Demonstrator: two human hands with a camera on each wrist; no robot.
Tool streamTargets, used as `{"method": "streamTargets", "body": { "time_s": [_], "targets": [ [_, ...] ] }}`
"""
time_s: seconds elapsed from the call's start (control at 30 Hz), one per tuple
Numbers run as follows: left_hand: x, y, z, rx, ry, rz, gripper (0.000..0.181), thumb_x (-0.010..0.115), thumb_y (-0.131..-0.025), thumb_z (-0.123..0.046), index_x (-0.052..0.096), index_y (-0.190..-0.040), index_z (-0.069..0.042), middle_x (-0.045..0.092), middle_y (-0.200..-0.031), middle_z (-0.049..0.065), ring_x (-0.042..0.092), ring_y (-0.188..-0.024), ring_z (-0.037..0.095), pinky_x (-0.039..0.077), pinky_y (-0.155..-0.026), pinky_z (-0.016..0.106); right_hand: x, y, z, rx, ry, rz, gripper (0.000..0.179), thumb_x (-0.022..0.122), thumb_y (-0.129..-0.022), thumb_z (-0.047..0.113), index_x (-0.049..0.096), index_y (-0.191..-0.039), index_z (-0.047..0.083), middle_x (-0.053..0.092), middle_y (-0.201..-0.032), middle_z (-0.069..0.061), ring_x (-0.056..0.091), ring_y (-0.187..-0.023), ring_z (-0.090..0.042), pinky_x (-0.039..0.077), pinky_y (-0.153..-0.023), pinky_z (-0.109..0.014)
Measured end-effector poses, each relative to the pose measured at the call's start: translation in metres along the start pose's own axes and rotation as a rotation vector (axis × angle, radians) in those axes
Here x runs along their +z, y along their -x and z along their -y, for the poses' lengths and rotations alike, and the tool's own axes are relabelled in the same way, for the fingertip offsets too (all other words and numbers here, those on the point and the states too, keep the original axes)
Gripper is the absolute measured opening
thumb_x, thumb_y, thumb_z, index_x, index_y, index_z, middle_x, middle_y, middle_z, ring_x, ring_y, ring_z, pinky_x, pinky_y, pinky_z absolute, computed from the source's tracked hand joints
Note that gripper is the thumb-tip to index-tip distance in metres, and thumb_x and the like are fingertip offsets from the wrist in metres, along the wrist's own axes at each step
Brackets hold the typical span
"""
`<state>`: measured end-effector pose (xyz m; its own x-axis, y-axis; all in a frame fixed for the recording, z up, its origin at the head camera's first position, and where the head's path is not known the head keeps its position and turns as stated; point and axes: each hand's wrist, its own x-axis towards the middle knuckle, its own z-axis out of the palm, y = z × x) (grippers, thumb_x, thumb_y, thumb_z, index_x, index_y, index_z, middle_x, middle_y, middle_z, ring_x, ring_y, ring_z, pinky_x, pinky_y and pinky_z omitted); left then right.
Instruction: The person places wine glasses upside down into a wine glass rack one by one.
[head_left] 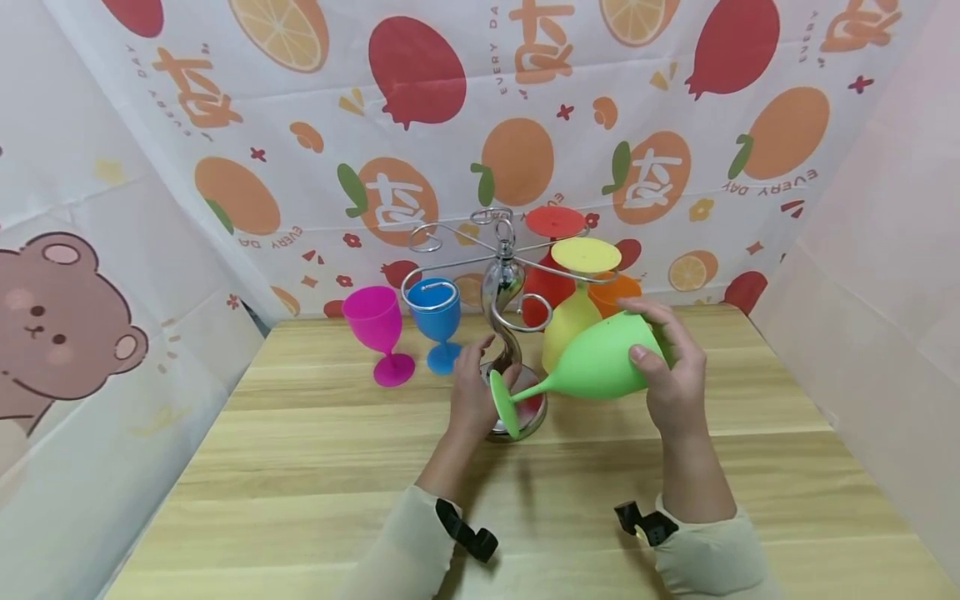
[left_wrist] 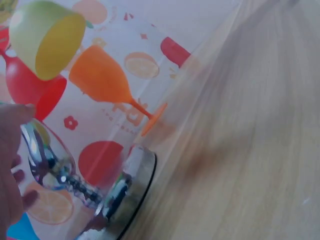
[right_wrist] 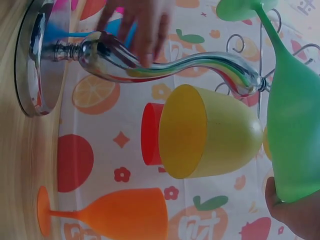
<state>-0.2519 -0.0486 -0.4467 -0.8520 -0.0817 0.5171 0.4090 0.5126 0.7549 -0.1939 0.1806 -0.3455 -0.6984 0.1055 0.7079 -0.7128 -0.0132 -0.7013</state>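
Observation:
My right hand (head_left: 678, 383) grips a green plastic goblet (head_left: 600, 358) by the rim end of its bowl, tilted nearly sideways with the foot toward the left. Close to that foot, my left hand (head_left: 472, 396) is beside the curved chrome stem of a goblet rack (head_left: 504, 287), its fingers loosely spread and slightly blurred in the right wrist view. A yellow goblet (head_left: 585, 254) hangs upside down from the rack's right side. Behind it a red goblet (head_left: 553, 221) hangs the same way. In the left wrist view, the rack's stem (left_wrist: 45, 160) rises past my fingers.
Left of the rack, a magenta goblet (head_left: 375, 321) and a blue goblet (head_left: 437, 312) stand upright on the wooden table (head_left: 300, 483). An orange goblet (right_wrist: 130, 215) stands upright at the back right. Thin wire arms with curled ends spread from the rack's top. Fruit-printed cloth (head_left: 517, 108) hangs behind.

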Motion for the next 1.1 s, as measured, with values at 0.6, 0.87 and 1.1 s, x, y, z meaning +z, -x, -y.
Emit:
{"method": "streamTargets", "body": {
  "time_s": [0.6, 0.87, 1.1],
  "targets": [
    [-0.020, 0.001, -0.022, 0.312, 0.119, 0.074, 0.019, 0.084, -0.073, -0.010, 0.067, -0.081, -0.006, 0.065, -0.075, 0.005, 0.057, -0.070, 0.015, 0.048, -0.060, 0.020, 0.009, -0.001, 0.002, -0.020, -0.114, -0.001, 0.046, 0.047, -0.084, 0.008, 0.055, -0.125, -0.009, 0.058, -0.128, -0.017, 0.050, -0.112, -0.028, 0.049, -0.087, -0.033],
    [-0.024, 0.006, -0.040, 0.051, 0.328, 0.439, 0.026, 0.083, -0.080, -0.021, 0.071, -0.103, -0.019, 0.072, -0.086, 0.000, 0.062, -0.075, 0.014, 0.054, -0.062, 0.024, 0.013, 0.000, 0.002, 0.011, -0.192, 0.020, 0.045, 0.046, -0.085, 0.006, 0.052, -0.127, -0.008, 0.055, -0.128, -0.018, 0.050, -0.110, -0.028, 0.051, -0.087, -0.032],
    [-0.024, 0.013, -0.062, -0.039, 0.657, 0.550, 0.068, 0.082, -0.081, -0.018, 0.050, -0.140, -0.015, 0.064, -0.115, 0.013, 0.062, -0.090, 0.017, 0.057, -0.073, 0.024, 0.018, 0.003, 0.002, 0.057, -0.178, 0.045, 0.043, 0.048, -0.084, 0.004, 0.053, -0.125, -0.007, 0.057, -0.127, -0.014, 0.049, -0.113, -0.028, 0.049, -0.088, -0.032]
  ]
}}
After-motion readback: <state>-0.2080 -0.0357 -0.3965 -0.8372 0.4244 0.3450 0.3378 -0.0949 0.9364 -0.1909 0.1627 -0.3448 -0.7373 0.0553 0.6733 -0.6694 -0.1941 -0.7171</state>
